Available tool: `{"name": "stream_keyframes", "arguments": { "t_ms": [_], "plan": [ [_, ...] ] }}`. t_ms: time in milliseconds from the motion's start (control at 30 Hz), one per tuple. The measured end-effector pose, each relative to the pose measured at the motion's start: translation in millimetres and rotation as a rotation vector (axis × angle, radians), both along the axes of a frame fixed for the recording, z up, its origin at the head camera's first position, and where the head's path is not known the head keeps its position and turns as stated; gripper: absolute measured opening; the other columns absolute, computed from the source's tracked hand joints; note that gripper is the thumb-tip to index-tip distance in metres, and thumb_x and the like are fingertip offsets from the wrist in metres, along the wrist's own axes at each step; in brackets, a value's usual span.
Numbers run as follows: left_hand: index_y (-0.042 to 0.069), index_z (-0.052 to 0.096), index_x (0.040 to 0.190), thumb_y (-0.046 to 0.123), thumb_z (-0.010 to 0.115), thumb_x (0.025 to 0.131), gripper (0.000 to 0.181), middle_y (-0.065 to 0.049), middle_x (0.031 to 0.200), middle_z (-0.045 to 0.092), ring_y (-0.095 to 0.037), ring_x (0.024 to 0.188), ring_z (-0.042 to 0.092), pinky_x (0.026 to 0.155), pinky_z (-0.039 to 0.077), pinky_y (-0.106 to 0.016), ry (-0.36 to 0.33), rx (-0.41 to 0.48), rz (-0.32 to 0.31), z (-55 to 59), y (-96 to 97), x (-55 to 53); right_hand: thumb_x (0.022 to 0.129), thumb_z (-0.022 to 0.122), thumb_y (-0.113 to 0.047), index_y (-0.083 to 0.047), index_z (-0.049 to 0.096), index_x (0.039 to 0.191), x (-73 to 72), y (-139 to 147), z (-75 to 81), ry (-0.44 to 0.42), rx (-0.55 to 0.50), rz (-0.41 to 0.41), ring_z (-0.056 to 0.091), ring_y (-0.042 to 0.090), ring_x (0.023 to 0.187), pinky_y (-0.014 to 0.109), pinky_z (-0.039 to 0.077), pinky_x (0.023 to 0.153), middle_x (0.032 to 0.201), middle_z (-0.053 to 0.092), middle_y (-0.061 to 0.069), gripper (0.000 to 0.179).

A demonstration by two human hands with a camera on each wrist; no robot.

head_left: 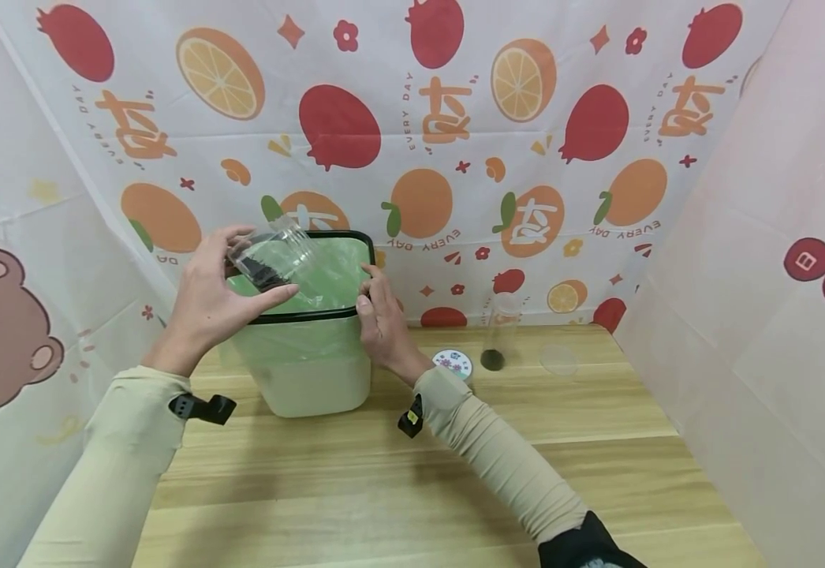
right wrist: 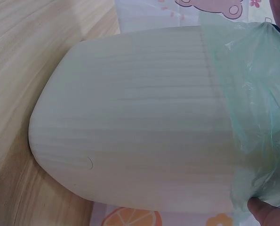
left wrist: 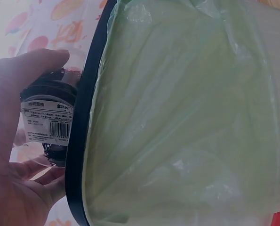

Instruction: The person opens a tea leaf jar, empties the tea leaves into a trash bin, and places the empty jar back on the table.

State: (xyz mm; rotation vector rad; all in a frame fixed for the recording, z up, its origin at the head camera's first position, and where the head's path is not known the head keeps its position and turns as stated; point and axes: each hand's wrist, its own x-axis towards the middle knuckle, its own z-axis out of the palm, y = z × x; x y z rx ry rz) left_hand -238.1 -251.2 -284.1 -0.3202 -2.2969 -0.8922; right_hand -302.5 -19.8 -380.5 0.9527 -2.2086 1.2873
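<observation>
My left hand [head_left: 207, 304] holds a clear plastic jar [head_left: 292, 244], tipped on its side above the trash bin [head_left: 320, 386]. Dark loose bits, too small to identify, lie along the jar's lower side. A white barcode label [left wrist: 48, 122] shows on the jar in the left wrist view. The cream bin stands upright, lined with a green plastic bag [head_left: 341, 272] under a black rim [head_left: 306, 316]. At the bin's right side, my right hand [head_left: 387, 327] grips the rim and bag edge. Its thumb [right wrist: 267, 214] presses the bag in the right wrist view.
Right of the bin on the wooden table [head_left: 384, 489] sit a round lid with a printed top [head_left: 453, 363], a tall clear container [head_left: 503, 323] with dark matter at its base, and a clear disc [head_left: 558, 360]. Patterned sheets [head_left: 469, 158] enclose the back and sides.
</observation>
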Motion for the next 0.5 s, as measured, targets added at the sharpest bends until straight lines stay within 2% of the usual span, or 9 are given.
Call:
{"name": "stream_keyframes", "arguments": {
  "t_ms": [167,300,400,500],
  "plan": [
    [0.012,0.042,0.143,0.031,0.095,0.069,0.093,-0.019,0.128,0.06,-0.033,0.107,0.059,0.085,0.041,-0.021,-0.049,0.036,-0.003,-0.2,-2.1,-0.6,0.1,0.02,-0.028,-0.006,0.039,0.112,0.6,0.1,0.4,-0.008,0.004,-0.006,0.045,0.029,0.136,0.048,0.044,0.112,0.164,0.027,0.012,0.032],
    [0.008,0.038,0.14,0.032,0.094,0.07,0.093,-0.021,0.12,0.06,-0.038,0.107,0.063,0.092,0.048,-0.039,-0.072,0.044,0.004,-0.9,-3.0,0.8,0.1,0.02,-0.028,-0.006,0.04,0.112,0.8,0.4,0.5,-0.009,0.003,-0.007,0.045,0.028,0.136,0.048,0.044,0.112,0.164,0.027,0.012,0.032],
    [0.007,0.038,0.139,0.033,0.094,0.07,0.092,-0.021,0.119,0.06,-0.039,0.109,0.062,0.096,0.047,-0.055,-0.077,0.044,0.005,-1.0,-3.4,1.5,0.1,0.02,-0.028,-0.006,0.039,0.113,1.4,0.4,0.9,-0.012,0.004,-0.008,0.045,0.028,0.136,0.048,0.043,0.113,0.163,0.028,0.011,0.032],
    [0.007,0.039,0.14,0.033,0.093,0.071,0.092,-0.022,0.123,0.059,-0.039,0.111,0.06,0.098,0.047,-0.058,-0.08,0.044,0.002,-1.2,-4.2,1.5,0.1,0.02,-0.028,-0.006,0.039,0.114,1.5,-0.3,0.6,-0.02,0.006,-0.007,0.044,0.027,0.137,0.048,0.043,0.114,0.163,0.028,0.01,0.033]
  ]
}}
